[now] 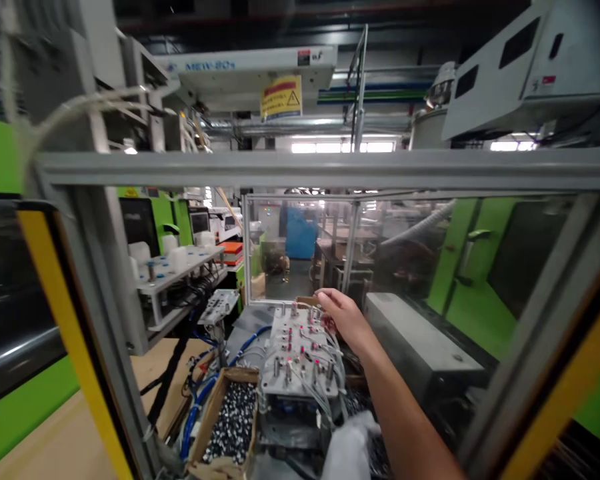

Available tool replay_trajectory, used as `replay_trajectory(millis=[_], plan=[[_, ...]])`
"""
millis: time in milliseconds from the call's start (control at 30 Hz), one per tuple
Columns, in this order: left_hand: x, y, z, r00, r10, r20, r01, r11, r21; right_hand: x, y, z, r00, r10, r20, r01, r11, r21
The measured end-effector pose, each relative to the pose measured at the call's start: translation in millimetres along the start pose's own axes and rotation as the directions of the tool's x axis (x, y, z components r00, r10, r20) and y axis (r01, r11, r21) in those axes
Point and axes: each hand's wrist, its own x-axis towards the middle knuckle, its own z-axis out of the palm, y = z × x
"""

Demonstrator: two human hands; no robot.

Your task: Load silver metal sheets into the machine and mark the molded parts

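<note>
My bare right hand (341, 315) reaches over the far right corner of a light grey fixture plate (275, 381). Its thumb and fingers are pinched together; anything between them is too small to make out. Metal pins, small red lights and thin pale tubes cover the plate. Low beside my right forearm is a blurred white shape (353, 448), which looks like my left hand in a white glove; its fingers cannot be made out. It lies over a batch of small dark parts (359, 402) right of the fixture.
Left of the fixture stands a cardboard box (253, 437) of small black and silver parts. Blue hoses (193, 417) run beside it. A grey metal housing (420, 327) sits to the right. An aluminium frame (305, 168) crosses ahead, with clear panels behind.
</note>
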Motion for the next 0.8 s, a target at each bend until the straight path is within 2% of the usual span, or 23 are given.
replay_trajectory(millis=[33,100,167,233,300,367,433,500,600,633,700,800], plan=[[13.4,-4.6,12.8,1.000,0.007,0.019,-0.007,1.000,0.008,-30.5,-2.1,-10.9,0.999,-0.051,0.015,0.051,0.999,0.005],[33.2,-15.7,30.9,0.998,0.032,0.054,-0.034,0.999,0.027,-92.1,-0.9,-31.2,0.999,-0.026,0.041,0.029,0.997,-0.071],[38.8,-24.5,33.4,0.995,0.059,0.086,-0.064,0.997,0.052,-148.7,9.3,-48.1,1.000,0.019,0.014,-0.017,0.993,-0.120],[29.5,-26.6,19.7,0.982,0.112,0.154,-0.136,0.979,0.153,-195.1,28.9,-59.7,0.997,0.075,0.021,-0.071,0.985,-0.160],[9.2,-21.9,-4.4,0.957,0.155,0.246,-0.228,0.924,0.306,-230.2,56.4,-62.7,0.989,0.144,0.046,-0.129,0.963,-0.235],[-16.7,-14.4,-31.5,0.970,0.127,0.207,-0.188,0.933,0.306,-255.3,88.5,-54.3,0.976,0.198,0.094,-0.156,0.929,-0.335],[-44.0,-8.9,-57.4,0.990,0.128,0.058,-0.136,0.977,0.161,-272.5,120.1,-34.7,0.961,0.213,0.178,-0.119,0.895,-0.431],[-70.8,-8.0,-81.4,0.987,0.087,-0.139,-0.090,0.996,-0.019,-281.9,145.7,-8.6,0.925,0.228,0.304,-0.038,0.852,-0.522],[-107.8,-16.2,-112.7,0.926,-0.065,-0.372,-0.013,0.979,-0.204,-281.2,164.5,28.1,0.840,0.323,0.436,0.061,0.742,-0.667],[-118.5,-21.5,-121.4,0.901,-0.096,-0.423,0.001,0.976,-0.220,-277.9,165.7,37.2,0.814,0.358,0.457,0.093,0.696,-0.712],[-136.1,-35.7,-135.6,0.860,-0.133,-0.492,0.012,0.970,-0.242,-269.6,162.9,49.2,0.799,0.391,0.457,0.159,0.595,-0.788],[-152.2,-61.5,-147.5,0.835,-0.204,-0.511,0.046,0.952,-0.304,-258.7,155.8,54.7,0.792,0.396,0.465,0.247,0.488,-0.837]])
